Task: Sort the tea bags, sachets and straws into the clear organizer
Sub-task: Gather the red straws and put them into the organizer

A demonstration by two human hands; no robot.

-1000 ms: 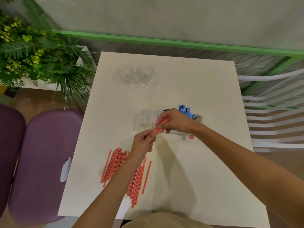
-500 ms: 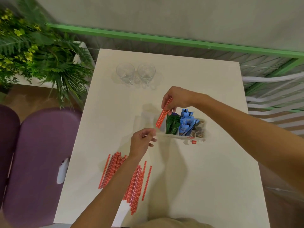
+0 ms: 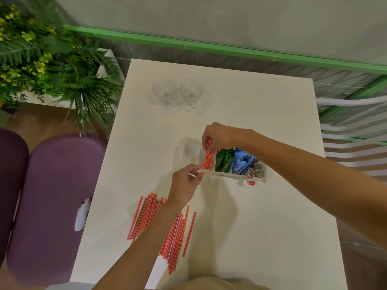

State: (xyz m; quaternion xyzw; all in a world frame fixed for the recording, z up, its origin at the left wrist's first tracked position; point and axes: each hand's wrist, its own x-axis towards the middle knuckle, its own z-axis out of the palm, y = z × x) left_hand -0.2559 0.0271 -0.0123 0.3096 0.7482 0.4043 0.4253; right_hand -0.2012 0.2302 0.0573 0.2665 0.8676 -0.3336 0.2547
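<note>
The clear organizer (image 3: 234, 175) stands mid-table. It holds green sachets (image 3: 224, 161), blue sachets (image 3: 240, 162) and dark tea bags (image 3: 258, 169). My right hand (image 3: 219, 136) grips a few orange straws (image 3: 208, 156) by their upper ends, with their lower ends down in the organizer's left compartment. My left hand (image 3: 186, 183) is just left of the organizer's front corner, its fingertips pinched around the lower end of one slanted straw. A loose pile of orange straws (image 3: 150, 216) lies near the table's front left, partly hidden by my left forearm.
Two empty glass cups (image 3: 177, 91) stand at the back of the white table (image 3: 261, 227). A potted fern (image 3: 52, 65) and purple seats (image 3: 52, 195) are to the left. A white slatted chair (image 3: 354, 130) is to the right.
My right hand lowered the bunch of straws further into the left compartment. My left hand moved up toward the organizer's corner and pinched a straw's lower end.
</note>
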